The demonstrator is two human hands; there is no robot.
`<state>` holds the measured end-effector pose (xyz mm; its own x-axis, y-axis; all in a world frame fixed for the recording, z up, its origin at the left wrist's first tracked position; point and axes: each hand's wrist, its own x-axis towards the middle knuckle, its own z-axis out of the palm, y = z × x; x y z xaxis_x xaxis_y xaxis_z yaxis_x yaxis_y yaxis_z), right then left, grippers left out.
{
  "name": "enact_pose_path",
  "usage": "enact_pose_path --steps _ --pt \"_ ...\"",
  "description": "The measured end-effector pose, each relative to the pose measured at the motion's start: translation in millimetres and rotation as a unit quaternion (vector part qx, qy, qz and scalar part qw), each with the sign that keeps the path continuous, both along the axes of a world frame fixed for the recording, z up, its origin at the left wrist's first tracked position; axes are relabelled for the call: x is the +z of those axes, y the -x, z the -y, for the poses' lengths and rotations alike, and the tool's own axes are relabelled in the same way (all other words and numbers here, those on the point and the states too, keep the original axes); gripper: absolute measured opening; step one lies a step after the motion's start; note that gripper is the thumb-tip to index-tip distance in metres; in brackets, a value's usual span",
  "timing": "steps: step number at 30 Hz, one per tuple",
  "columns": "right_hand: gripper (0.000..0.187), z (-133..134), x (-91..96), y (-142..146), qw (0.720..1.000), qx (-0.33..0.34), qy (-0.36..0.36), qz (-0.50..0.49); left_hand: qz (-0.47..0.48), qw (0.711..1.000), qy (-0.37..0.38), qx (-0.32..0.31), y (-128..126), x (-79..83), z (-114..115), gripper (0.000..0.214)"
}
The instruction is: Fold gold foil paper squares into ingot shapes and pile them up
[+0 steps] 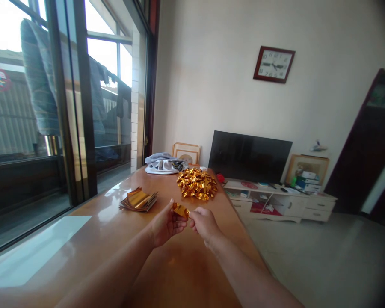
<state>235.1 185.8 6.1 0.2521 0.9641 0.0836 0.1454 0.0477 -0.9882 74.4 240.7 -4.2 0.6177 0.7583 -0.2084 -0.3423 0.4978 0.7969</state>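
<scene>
My left hand (165,224) and my right hand (204,223) meet above a glossy wooden table (93,239), and together they pinch a small folded piece of gold foil paper (180,210). Both hands have their fingers closed on it. A stack of flat gold foil sheets (138,199) lies on the table to the left, just beyond my left hand. Further back sits a heap of several folded gold foil pieces (197,184).
A pile of grey and white cloth (163,164) lies at the table's far end. A dark TV (249,156) stands on a white low cabinet (280,202) to the right. Glass sliding doors (64,107) run along the left. A wall clock (273,64) hangs above.
</scene>
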Motion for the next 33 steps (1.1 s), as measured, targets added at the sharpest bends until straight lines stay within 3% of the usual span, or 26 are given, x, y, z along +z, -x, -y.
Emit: enact_pose_path --steps 14,30,33 --pt "0.015 -30.2 -5.4 7.0 0.995 0.011 -0.042 0.085 0.060 0.997 -0.010 0.045 -3.2 -23.2 -16.4 0.059" --pt "0.016 -27.3 -7.2 9.4 0.999 0.033 -0.004 -0.001 0.036 0.997 0.007 0.062 -5.8 -24.7 -18.8 0.063" --pt "0.016 -29.3 -8.2 5.5 0.998 0.023 0.033 -0.049 0.020 0.998 0.009 0.066 -3.6 -23.1 -19.5 0.068"
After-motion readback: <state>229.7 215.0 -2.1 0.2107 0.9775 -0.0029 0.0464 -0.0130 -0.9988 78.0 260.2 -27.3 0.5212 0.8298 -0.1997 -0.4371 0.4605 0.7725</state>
